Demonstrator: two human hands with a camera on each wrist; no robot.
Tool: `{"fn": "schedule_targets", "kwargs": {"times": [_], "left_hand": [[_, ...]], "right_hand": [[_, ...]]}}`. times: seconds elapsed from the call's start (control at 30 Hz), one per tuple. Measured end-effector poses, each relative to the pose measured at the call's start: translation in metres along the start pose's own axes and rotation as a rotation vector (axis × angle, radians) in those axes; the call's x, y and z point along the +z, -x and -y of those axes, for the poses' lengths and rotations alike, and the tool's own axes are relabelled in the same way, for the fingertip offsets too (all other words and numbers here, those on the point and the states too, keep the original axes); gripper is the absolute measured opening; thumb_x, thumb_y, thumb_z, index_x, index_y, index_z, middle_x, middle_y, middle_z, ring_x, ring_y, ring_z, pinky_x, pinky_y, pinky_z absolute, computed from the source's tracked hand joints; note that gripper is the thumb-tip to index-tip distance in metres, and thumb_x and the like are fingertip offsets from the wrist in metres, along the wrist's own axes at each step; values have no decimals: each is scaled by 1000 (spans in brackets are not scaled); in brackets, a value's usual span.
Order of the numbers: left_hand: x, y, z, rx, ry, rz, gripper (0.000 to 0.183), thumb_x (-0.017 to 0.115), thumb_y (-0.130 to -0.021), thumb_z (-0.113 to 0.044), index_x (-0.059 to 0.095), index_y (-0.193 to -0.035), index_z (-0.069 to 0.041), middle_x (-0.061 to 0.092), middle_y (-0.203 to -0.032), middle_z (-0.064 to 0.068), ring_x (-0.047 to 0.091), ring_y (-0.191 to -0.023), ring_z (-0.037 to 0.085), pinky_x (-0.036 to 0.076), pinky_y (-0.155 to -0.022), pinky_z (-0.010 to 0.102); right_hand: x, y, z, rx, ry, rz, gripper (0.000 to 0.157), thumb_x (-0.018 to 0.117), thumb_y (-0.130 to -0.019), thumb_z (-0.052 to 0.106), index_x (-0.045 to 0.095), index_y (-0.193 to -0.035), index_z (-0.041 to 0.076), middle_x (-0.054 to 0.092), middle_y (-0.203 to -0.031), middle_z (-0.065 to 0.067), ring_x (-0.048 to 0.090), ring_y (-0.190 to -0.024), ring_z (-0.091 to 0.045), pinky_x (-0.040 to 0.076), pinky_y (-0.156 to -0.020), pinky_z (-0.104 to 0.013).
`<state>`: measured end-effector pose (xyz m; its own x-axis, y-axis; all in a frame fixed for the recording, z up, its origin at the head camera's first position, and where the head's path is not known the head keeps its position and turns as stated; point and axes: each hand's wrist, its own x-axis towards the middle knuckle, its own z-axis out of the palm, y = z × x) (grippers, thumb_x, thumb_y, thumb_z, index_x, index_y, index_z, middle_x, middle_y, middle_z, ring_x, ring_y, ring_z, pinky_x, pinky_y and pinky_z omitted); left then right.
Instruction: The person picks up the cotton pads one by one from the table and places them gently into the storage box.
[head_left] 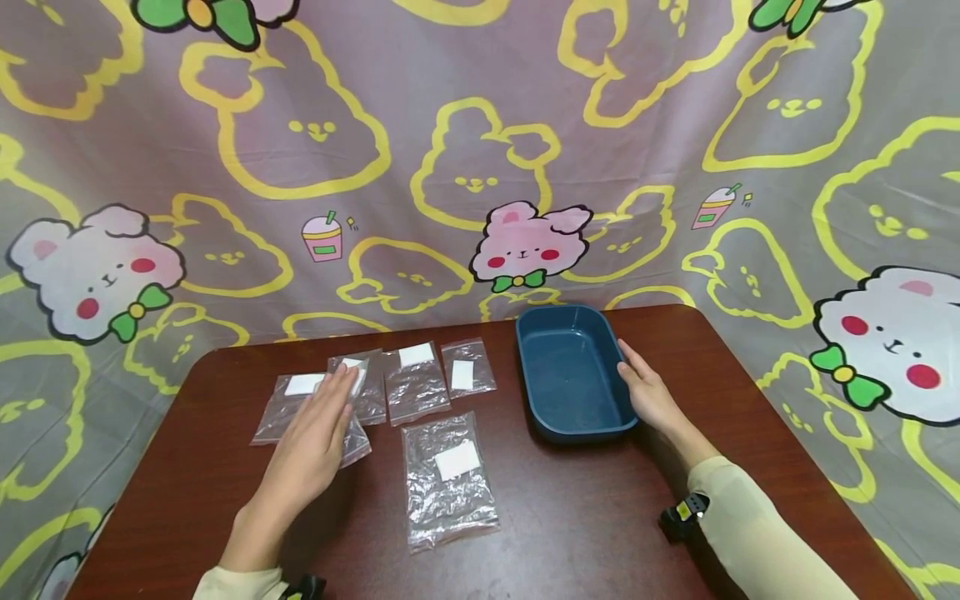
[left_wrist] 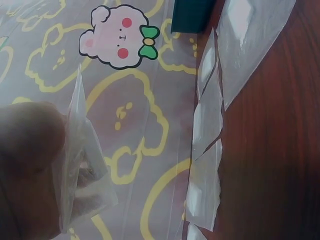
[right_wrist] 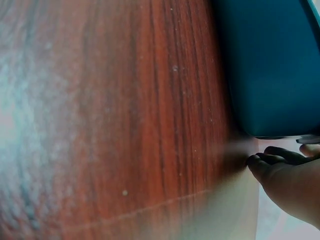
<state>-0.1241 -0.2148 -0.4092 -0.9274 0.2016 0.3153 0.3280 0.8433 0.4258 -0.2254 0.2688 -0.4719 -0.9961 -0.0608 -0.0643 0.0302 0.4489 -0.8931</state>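
Note:
A clear plastic zip bag (left_wrist: 90,185) is pinched between the thumb and fingers of my left hand (head_left: 311,442). That hand is raised above the left of the table, hiding most of the bag in the head view. Below it lie more clear bags with white labels, a left one (head_left: 281,408) and one beside it (head_left: 367,400). My right hand (head_left: 652,396) holds the right side of a dark blue plastic bin (head_left: 577,379), thumb by the rim and fingers along the outer wall. No contents show in the bin.
Two more labelled bags, a middle one (head_left: 416,396) and a small one (head_left: 480,379), lie left of the bin. A larger labelled bag (head_left: 442,508) lies nearer the front. Behind the brown table (head_left: 570,525) hangs a patterned cloth (head_left: 420,75).

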Motion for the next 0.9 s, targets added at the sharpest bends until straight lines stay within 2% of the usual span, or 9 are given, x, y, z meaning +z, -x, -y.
{"fn": "schedule_targets", "kwargs": {"times": [0.33,0.5,0.73,0.9], "left_hand": [[6,-10,-3,32,11,2,52,46,-106,-8,34,-157,-6,32,-160,20,28,-146,41,19,-119,56],[12,-17,-7,48,18,19,52,45,-107,-9,33,-157,-6,30,-161,17,29,-147,39,20,-118,59],[25,-31,-19,73,28,40,50,45,-107,-11,35,-156,-5,30,-161,16,29,-147,37,21,-118,57],[38,-41,-32,67,53,57,50,46,-107,-11,36,-155,-5,33,-159,17,30,-146,38,23,-118,56]], "right_hand": [[0,1,3,-2,-10,4,56,34,-111,27,15,-163,18,13,-167,-15,10,-152,-37,11,-120,-60],[1,1,3,-10,2,-7,55,35,-111,27,17,-163,17,15,-166,-15,11,-152,-37,11,-120,-59],[1,0,3,3,-4,-10,55,34,-111,28,17,-163,17,15,-167,-14,11,-152,-36,11,-120,-58],[2,0,1,12,-5,-14,55,35,-111,27,18,-163,17,15,-166,-14,12,-152,-36,12,-120,-58]]}}
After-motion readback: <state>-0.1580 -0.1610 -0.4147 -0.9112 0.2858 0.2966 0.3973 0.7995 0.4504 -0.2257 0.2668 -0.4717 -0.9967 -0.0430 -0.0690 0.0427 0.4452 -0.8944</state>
